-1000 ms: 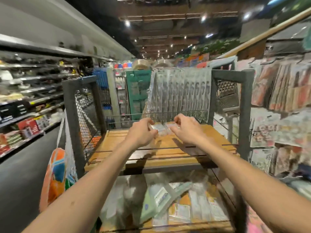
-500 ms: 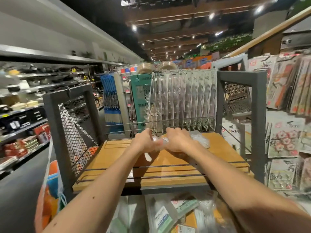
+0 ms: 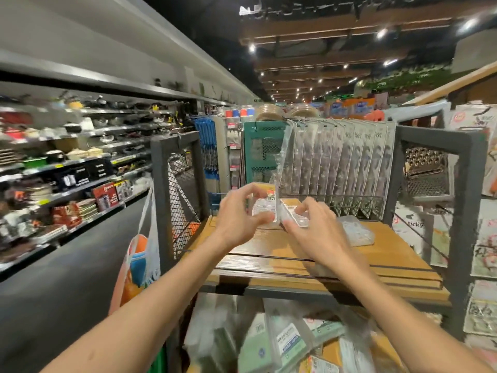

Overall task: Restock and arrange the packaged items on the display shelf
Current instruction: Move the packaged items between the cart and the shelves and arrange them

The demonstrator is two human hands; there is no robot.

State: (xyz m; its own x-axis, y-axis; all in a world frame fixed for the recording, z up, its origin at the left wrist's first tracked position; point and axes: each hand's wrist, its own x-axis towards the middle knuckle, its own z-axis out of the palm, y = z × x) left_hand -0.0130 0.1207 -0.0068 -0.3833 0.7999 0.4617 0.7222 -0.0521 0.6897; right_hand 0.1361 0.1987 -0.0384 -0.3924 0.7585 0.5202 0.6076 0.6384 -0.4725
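- Because it hangs at the stand's left corner, the carrier bag [image 3: 139,265] sits within easy reach; we guess it carries stock, though its contents are hidden.
- Beside it, the mesh side panel [image 3: 183,195] closes off the wooden shelf [image 3: 269,254], so packs cannot slide off that end.
- Our left hand [image 3: 239,216] is raised above the shelf, thumb below and fingers curled over the top, clamped on the left side of the small packet [image 3: 265,208]. We hold it label-up, probably to check which way it faces.
- Our right hand [image 3: 317,235] pinches the clear right-hand part of the same packet. Blur keeps us from telling whether this is one pack or two pressed together.
- Behind the hands, the upright packs [image 3: 347,162] stand in a tight row against a wire rail [image 3: 309,196], which props them face-out. The gap at the row's left end looks to us like the packet's slot.
- Further right, a loose clear pack [image 3: 355,230] lies flat on the shelf, not yet stood up.
- Beyond the right post hangs a metal grater [image 3: 425,168].
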